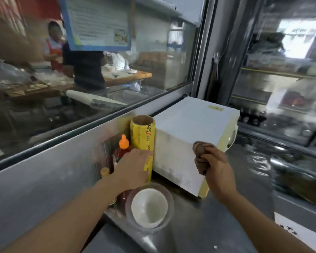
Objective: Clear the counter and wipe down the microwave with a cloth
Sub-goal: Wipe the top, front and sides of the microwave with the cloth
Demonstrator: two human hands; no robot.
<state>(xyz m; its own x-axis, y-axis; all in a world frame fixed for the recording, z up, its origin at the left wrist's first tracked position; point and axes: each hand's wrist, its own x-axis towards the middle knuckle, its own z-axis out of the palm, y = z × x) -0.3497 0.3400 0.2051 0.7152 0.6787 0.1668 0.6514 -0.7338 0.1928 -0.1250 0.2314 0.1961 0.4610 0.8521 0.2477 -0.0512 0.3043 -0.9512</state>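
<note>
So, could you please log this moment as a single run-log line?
left hand: grips cling film roll | right hand: holds brown cloth against microwave side | white bowl: on counter

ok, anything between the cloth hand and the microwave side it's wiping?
Nothing visible. The right hand holds the brown cloth right at the microwave side panel's front edge. The yellow wrap roll, gripped by the left hand, stands against that panel's rear end.
</note>
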